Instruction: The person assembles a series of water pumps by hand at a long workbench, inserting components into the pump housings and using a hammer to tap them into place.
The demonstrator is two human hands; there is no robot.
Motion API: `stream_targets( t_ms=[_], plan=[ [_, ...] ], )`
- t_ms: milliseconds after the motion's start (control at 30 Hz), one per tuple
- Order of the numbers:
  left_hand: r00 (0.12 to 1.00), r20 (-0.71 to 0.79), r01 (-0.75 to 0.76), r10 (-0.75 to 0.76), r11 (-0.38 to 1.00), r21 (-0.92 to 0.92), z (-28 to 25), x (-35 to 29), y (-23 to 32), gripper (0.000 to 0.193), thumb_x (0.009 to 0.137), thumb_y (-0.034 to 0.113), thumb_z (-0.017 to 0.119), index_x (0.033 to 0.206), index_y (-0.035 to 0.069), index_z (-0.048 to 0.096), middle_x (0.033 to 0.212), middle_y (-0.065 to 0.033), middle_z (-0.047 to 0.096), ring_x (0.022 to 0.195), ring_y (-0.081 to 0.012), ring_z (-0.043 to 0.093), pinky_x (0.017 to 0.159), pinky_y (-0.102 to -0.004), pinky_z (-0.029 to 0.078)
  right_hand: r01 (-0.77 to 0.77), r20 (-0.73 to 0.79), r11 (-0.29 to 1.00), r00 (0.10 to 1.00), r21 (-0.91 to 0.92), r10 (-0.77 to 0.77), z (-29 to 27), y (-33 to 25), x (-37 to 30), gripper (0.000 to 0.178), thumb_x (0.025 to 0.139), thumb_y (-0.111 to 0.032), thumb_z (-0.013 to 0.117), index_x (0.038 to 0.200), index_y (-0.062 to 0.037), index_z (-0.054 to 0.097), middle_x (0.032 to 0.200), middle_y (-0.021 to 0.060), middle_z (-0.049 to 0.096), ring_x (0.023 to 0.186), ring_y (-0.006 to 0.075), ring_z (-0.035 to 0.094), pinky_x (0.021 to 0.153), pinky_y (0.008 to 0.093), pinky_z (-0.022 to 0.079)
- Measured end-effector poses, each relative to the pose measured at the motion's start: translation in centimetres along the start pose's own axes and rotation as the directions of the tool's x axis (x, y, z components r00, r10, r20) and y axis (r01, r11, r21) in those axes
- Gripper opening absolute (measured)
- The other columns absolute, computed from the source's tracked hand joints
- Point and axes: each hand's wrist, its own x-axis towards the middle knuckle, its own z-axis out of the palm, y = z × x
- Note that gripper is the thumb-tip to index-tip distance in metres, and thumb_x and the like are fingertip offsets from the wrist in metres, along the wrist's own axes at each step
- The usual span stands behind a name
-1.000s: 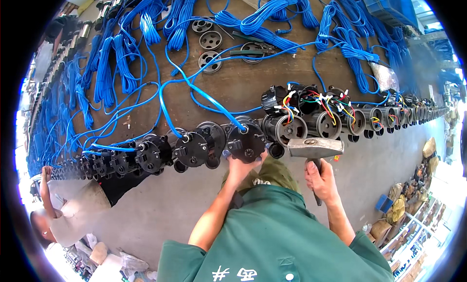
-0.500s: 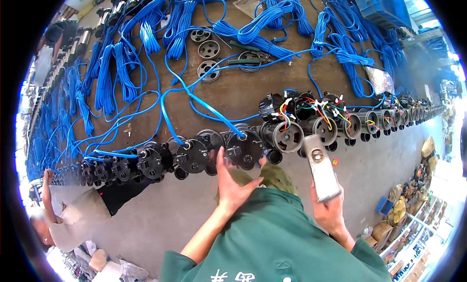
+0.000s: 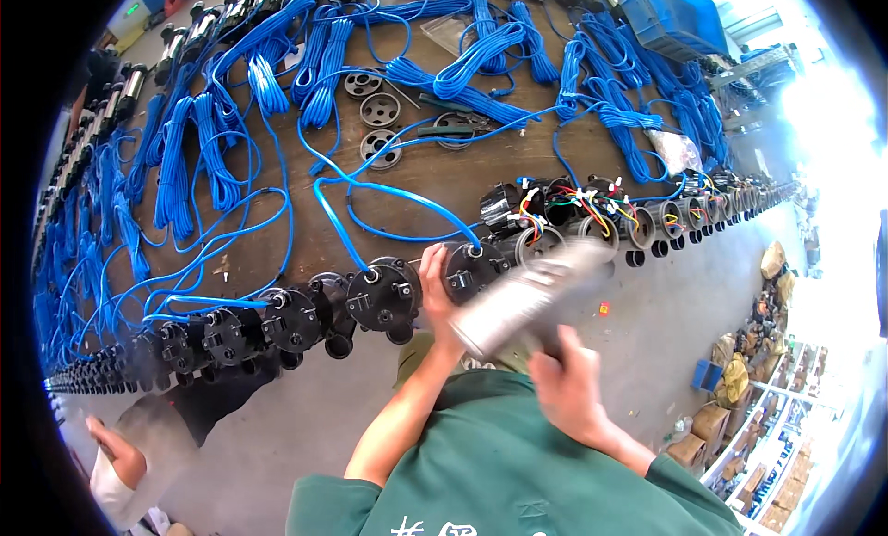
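Note:
My right hand (image 3: 569, 383) is wrapped round the dark handle of a metal mallet (image 3: 518, 300), whose thick silvery head is smeared by motion. The head passes in front of a black-capped motor (image 3: 470, 270) at the table's near edge and hides its lower right part. Against that motor's left side, the bent fingers of my left hand (image 3: 437, 291) press at the cap; the thumb is hidden behind the mallet. A blue cable (image 3: 407, 192) rises from the cap. Just left stands another black-capped motor (image 3: 381, 295) with its own cable.
Open motor housings (image 3: 538, 246) with coloured wires line the edge to the right. Bundled blue cables (image 3: 481, 60) cover much of the table (image 3: 268, 180). Metal pulleys (image 3: 380, 149) and green-handled pliers (image 3: 449, 129) lie mid-table. A blue crate (image 3: 671, 20) stands far right; another person (image 3: 139, 443) is at left.
The mallet has swung left and tilted over the motor. My left fingers have shifted from spread beside the motor to pressing at its cap. The view has moved slightly; the person at left has lowered their arm.

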Motion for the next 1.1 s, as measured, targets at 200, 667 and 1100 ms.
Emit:
stream_targets(
  t_ms=[200,667,1100],
  plan=[
    [1.0,-0.006,-0.006,0.006,0.997,-0.08,-0.4,0.3,-0.7,0.1,0.06,0.025,0.1,0.143,-0.002,0.049,0.146,-0.0214,0.053,0.134,-0.0383,0.054,0.115,-0.047,0.042,-0.366,0.175,0.93,0.917,0.02,0.357,-0.2,1.2,1.2,0.043,0.104,-0.04,0.067,0.089,-0.0004,0.061,0.066,0.005,0.059,0.058,0.0164,0.053,0.056,0.0364,0.042],
    [0.899,0.366,-0.312,0.24,0.938,0.153,8.5,5.3,14.3,0.04,0.085,0.012,0.075,0.121,-0.001,0.062,0.131,-0.0249,0.06,0.131,-0.0447,0.055,0.11,-0.0567,0.045,-0.327,-0.404,0.92,0.888,-0.215,0.221,-28.8,26.7,6.6,0.06,0.1,-0.05,0.07,0.072,0.0016,0.057,0.057,0.0067,0.051,0.055,0.0121,0.048,0.051,0.0374,0.041],
    [0.462,0.079,0.456,-0.884,0.313,0.833,16.1,15.8,1.9,0.026,0.085,0.008,0.064,0.101,-0.01,0.072,0.102,-0.0298,0.075,0.089,-0.0419,0.077,0.075,-0.0484,0.064,-0.224,-0.34,0.887,0.937,-0.405,0.081,-33.0,31.6,11.3,0.046,0.102,-0.046,0.066,0.101,0.0007,0.064,0.086,0.0155,0.065,0.082,0.0345,0.061,0.077,0.0463,0.05]
  ],
)
